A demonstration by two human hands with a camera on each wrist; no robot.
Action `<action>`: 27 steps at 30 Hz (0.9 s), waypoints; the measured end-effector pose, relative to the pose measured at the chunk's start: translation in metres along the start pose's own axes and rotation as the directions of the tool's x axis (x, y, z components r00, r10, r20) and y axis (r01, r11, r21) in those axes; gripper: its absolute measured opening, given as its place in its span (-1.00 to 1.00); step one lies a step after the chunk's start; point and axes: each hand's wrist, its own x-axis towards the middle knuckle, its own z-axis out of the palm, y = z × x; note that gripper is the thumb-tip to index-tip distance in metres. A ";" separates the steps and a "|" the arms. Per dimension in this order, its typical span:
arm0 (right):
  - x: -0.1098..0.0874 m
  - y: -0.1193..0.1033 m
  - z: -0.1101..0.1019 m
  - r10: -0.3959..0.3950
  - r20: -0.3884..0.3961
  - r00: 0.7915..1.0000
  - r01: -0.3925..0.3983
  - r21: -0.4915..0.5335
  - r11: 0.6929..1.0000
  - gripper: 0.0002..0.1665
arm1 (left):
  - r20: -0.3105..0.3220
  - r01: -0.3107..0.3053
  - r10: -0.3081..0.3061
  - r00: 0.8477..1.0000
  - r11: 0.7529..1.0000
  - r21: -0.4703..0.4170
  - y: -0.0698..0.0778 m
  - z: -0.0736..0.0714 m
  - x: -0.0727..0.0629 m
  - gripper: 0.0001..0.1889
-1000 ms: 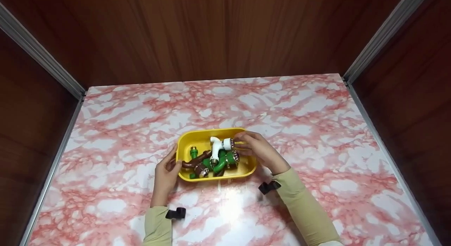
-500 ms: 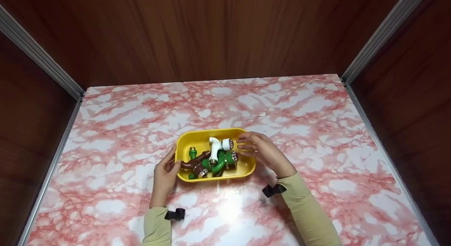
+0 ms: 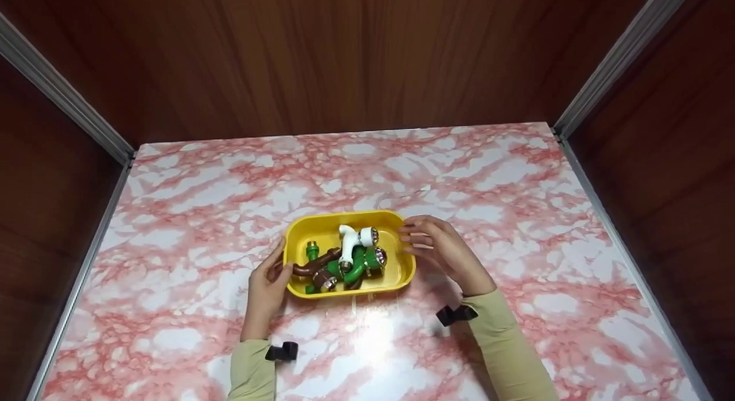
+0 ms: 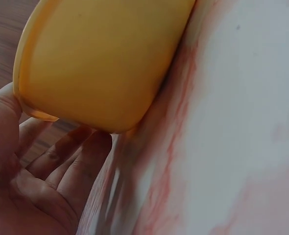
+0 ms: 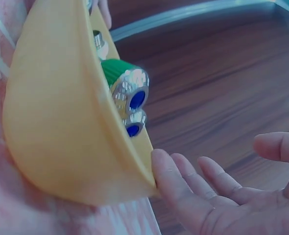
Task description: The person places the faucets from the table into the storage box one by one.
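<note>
In the head view a yellow plastic tub (image 3: 396, 283) stands on the table, with several water taps in it. A white tap (image 3: 348, 249) lies on top, beside a green tap (image 3: 359, 266). Left of them lies a brown tap (image 3: 310, 267), and a green threaded end (image 3: 312, 250) shows behind it. My left hand (image 3: 267, 286) holds the tub's left end, thumb at the rim and fingers along the outer wall (image 4: 100, 63). My right hand (image 3: 445, 249) is at the tub's right rim, fingers loosely extended and holding nothing. In the right wrist view one fingertip (image 5: 159, 159) meets or nearly meets the rim.
The table (image 3: 201, 188) has a red and white marbled top. Dark wood-grain panels (image 3: 356, 62) rise behind it and at both sides, with metal strips (image 3: 597, 200) along the edges. A black wrist-worn piece (image 3: 456, 315) sits at each sleeve.
My right hand has drawn back to the right, from beside the white tap inside the tub to the right rim. My left hand keeps its hold, and the taps lie as before.
</note>
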 end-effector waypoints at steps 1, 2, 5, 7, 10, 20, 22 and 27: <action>-0.001 0.000 -0.003 -0.001 -0.003 1.000 0.001 0.000 1.000 -0.47 | 0.004 0.002 -0.002 1.000 1.000 0.008 0.000 0.000 0.000 -0.46; -0.002 0.001 -0.005 -0.006 -0.005 1.000 0.006 0.001 1.000 -0.47 | 0.007 0.003 -0.003 1.000 1.000 0.018 0.000 0.000 0.000 -0.47; -0.005 0.003 -0.015 -0.029 0.003 1.000 0.029 0.001 1.000 -0.47 | 0.014 -0.001 0.001 1.000 0.999 0.044 0.001 0.000 0.000 -0.47; -0.008 0.005 -0.021 -0.045 0.006 0.999 0.045 -0.023 0.999 -0.50 | 0.013 0.001 -0.001 1.000 0.998 0.056 0.002 0.000 -0.001 -0.47; -0.012 0.006 -0.028 -0.053 -0.007 0.999 0.053 -0.052 0.997 -0.55 | 0.013 0.000 -0.001 1.000 0.998 0.068 0.004 0.000 -0.002 -0.48; -0.021 0.007 -0.039 -0.018 -0.066 0.998 0.013 -0.071 0.997 -0.54 | 0.013 0.004 -0.005 1.000 0.995 0.103 0.003 -0.001 -0.005 -0.48; -0.023 0.008 -0.042 -0.010 -0.077 0.997 0.006 -0.058 0.998 -0.55 | 0.013 0.001 -0.003 1.000 0.994 0.109 0.003 -0.001 -0.005 -0.48; -0.029 0.012 -0.048 0.015 -0.127 0.992 -0.022 -0.050 0.999 -0.56 | 0.021 -0.019 0.015 1.000 0.988 0.156 0.005 -0.002 -0.003 -0.48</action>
